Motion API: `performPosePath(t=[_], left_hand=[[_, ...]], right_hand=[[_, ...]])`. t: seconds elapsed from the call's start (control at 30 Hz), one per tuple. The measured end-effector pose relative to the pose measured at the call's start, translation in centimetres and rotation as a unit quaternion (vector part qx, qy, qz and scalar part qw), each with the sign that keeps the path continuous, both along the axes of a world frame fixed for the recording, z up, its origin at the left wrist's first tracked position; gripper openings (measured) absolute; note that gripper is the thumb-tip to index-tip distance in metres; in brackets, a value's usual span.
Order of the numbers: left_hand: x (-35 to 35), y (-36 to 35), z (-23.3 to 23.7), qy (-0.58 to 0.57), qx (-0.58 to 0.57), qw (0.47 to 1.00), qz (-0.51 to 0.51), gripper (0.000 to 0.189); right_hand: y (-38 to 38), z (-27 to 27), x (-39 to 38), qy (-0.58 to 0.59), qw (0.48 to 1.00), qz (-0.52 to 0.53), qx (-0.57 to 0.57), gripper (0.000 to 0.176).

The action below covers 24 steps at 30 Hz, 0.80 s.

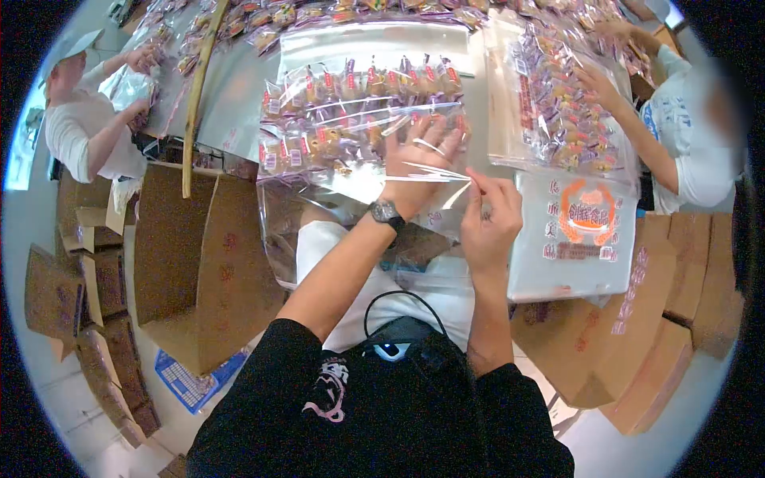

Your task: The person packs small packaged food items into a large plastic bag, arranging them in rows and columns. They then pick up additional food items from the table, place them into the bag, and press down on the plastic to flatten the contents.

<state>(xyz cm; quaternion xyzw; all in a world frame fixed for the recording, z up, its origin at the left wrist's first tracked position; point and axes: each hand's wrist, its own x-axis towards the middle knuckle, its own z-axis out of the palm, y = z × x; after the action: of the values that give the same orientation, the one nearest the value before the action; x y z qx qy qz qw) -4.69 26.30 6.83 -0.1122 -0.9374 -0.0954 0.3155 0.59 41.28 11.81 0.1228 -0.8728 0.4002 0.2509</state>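
A large clear plastic bag [279, 219] lies in front of me, its lower part hanging over the table edge toward my lap. Inside it, small wrapped snack packets [319, 143] with red and purple print sit in rows. My left hand [422, 163], with a watch on the wrist, lies flat with fingers stretched over the packets; shiny film crosses it, so it seems to be inside the bag. My right hand [492, 219] pinches the bag's film between thumb and fingers, pulling it into taut creases beside my left hand.
A stack of printed clear bags [574, 239] hangs at the table's right edge. Another filled bag [558, 111] lies under a co-worker's hand [598, 88]. A wooden stick [199, 95] lies left. More packets line the back. Cardboard boxes [179, 263] stand below both sides; another person [92, 119] works at left.
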Motion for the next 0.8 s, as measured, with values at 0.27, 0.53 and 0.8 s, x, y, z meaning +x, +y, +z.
performPosePath(t=[0.27,0.53,0.8], left_hand=[[15.2,-4.0,-0.5,-0.068,0.224,0.968,-0.093,0.047],[18.8,-13.5,4.2,0.024,0.332,0.917,0.221,0.053],[19.4,-13.6,5.4,-0.077,0.553,0.796,0.234,0.018]], right_hand=[[2.5,-0.3,6.4,0.071,0.975,0.199,0.064,0.034],[-8.7,-1.5,5.1,-0.023,0.939,0.282,0.195,0.048],[-13.7,-3.4,3.9,-0.049,0.939,0.308,0.145,0.051]])
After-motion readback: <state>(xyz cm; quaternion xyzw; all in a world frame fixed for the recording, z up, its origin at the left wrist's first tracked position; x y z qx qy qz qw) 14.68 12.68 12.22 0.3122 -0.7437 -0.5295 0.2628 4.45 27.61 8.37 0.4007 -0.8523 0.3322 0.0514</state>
